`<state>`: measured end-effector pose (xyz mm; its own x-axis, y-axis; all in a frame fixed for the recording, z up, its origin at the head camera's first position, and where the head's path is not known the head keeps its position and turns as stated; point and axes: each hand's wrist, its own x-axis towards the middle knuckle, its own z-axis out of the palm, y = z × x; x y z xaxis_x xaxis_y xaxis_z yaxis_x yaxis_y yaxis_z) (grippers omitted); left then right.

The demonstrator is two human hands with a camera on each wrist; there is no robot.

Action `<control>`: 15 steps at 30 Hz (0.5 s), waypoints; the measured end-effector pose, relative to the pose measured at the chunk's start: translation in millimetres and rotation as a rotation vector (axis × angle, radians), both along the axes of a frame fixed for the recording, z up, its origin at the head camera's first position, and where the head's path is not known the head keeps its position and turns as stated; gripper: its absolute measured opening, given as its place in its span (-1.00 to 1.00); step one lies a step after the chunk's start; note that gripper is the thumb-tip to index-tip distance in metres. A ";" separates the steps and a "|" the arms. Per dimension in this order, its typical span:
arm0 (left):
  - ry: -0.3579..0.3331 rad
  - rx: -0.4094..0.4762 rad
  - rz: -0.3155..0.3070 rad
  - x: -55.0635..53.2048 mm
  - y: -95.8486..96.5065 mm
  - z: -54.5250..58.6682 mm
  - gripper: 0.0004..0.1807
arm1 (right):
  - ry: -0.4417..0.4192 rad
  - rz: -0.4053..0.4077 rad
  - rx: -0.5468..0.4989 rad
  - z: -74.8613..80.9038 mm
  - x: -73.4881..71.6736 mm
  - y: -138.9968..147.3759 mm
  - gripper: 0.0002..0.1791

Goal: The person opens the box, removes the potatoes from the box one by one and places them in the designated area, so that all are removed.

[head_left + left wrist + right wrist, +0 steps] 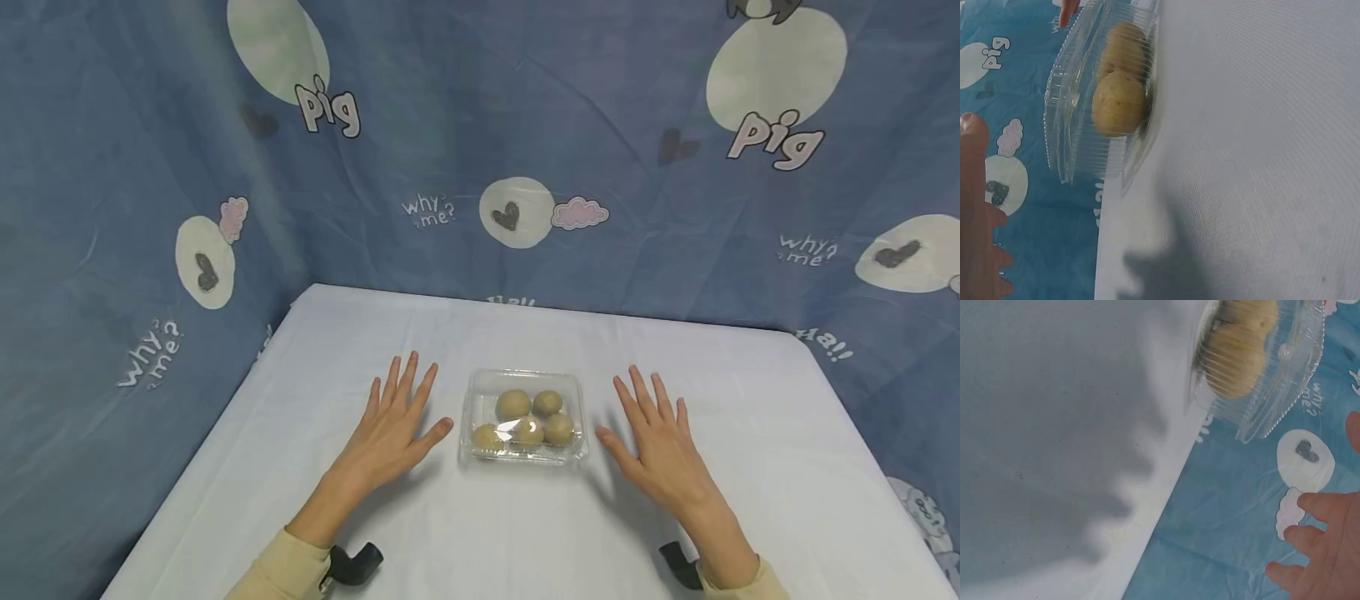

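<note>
A clear plastic clamshell box (pixel 480 385) with its lid down sits on the white table, between the two hands. Inside lie several round, yellowish-brown potatoes (pixel 513 405), in two rows. On the box's left, my left hand (pixel 390 437) is held over the cloth with fingers spread, its thumb pointing toward the box. My right hand (pixel 660 454) hovers likewise on the other side, fingers apart, holding nothing. Both wrist views show the ribbed side of the box (pixel 1079 144) and potatoes (pixel 1235 359) through it, with a gap between box and hand.
A white cloth (pixel 525 533) covers the table. Behind it and along the left hangs a blue printed curtain (pixel 420 108). Each wrist carries a black fitting, the left one (pixel 356 564) and the right one (pixel 681 567), below beige sleeves.
</note>
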<state>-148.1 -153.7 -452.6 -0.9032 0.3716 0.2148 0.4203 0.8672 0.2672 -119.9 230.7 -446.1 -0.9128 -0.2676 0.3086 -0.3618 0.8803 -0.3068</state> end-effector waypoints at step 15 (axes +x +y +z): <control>-0.187 0.206 -0.032 5.8 4.5 -2.6 -0.31 | -0.037 0.025 -0.051 -1.3 2.7 -2.2 -0.17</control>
<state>-142.3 -149.3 -455.2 -0.9229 0.3662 0.1194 0.3732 0.7734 0.5124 -117.1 228.4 -447.4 -0.9171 -0.2753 0.2884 -0.3710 0.8540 -0.3646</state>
